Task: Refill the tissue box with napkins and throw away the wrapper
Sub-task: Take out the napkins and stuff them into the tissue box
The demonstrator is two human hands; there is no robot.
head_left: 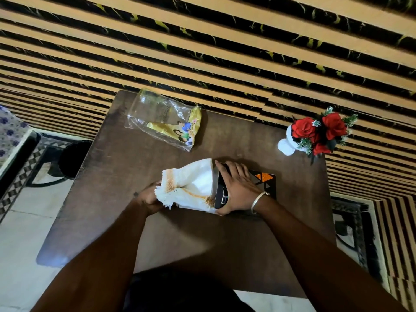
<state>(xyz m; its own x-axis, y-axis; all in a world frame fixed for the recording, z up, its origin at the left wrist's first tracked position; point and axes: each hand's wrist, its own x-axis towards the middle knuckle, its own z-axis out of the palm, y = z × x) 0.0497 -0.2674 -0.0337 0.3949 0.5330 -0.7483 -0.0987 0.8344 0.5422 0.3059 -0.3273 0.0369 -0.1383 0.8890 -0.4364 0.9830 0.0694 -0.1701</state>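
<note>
A thick stack of white napkins with orange-edged borders lies on the brown table, its right end inside the open side of a black tissue box with orange triangle patterns. My left hand grips the stack's left end. On top of the box, my right hand lies flat, with the thumb under the near corner, holding the box down. The empty wrapper, clear plastic with a yellow printed part, lies apart at the table's far left.
A white vase of red artificial roses stands at the table's far right corner. A dark round bin sits on the floor left of the table. The striped wall runs directly behind the table.
</note>
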